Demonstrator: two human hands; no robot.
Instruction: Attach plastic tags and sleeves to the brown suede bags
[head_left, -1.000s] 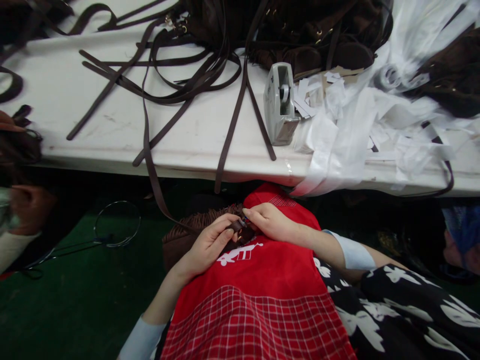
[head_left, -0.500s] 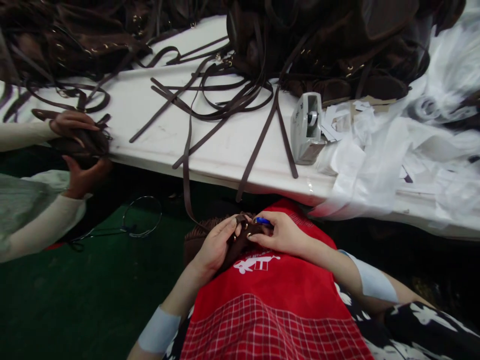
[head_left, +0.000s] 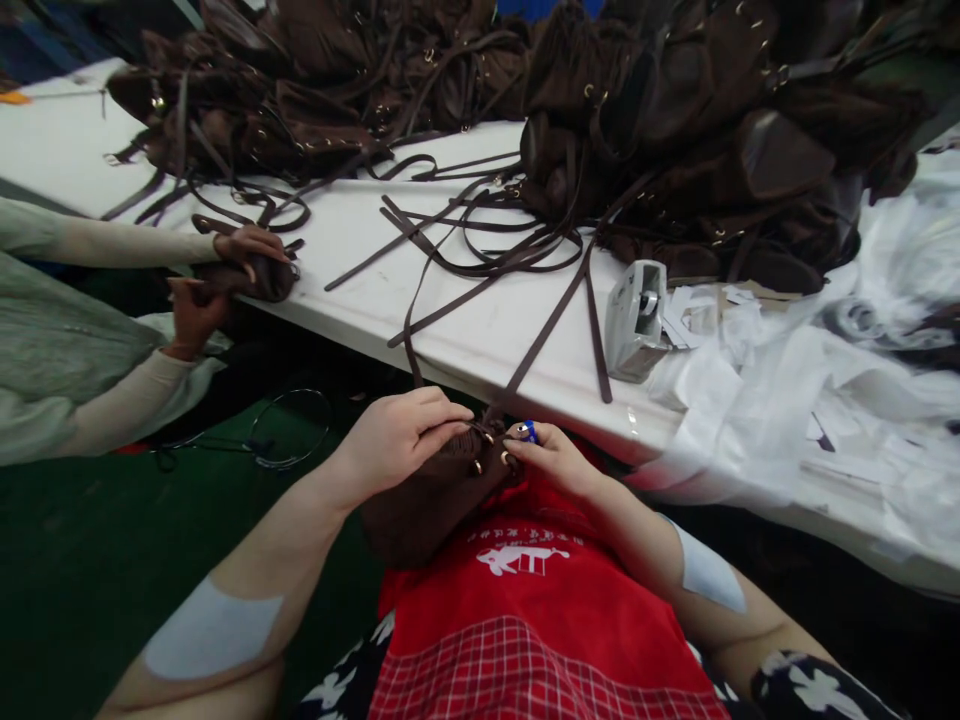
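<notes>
Landmark: the tape dispenser [head_left: 636, 325] on the white desk [head_left: 484, 340]; sides as the wearer sees them. Brown bag [head_left: 420, 510] is left of the dispenser and nearer the wearer, off the desk edge, against the red apron [head_left: 525, 610]. Left hand [head_left: 397, 435] at the bag's top: fingers pinched together on a thin brown strap [head_left: 480, 428], close to the gold rings [head_left: 478, 467]. Right hand [head_left: 559, 458] is across from it, thumb near a ring, small blue item [head_left: 529, 431] at the index finger; can't tell if those fingers are clamped on anything. Loose straps [head_left: 598, 350] lie left of the dispenser, one end just beside it. Bag pile [head_left: 697, 150] behind it. White plastic [head_left: 735, 400] and paper scraps right of it. Far left of it, a co-worker has both hands [head_left: 251, 245] on another bag [head_left: 268, 280].
</notes>
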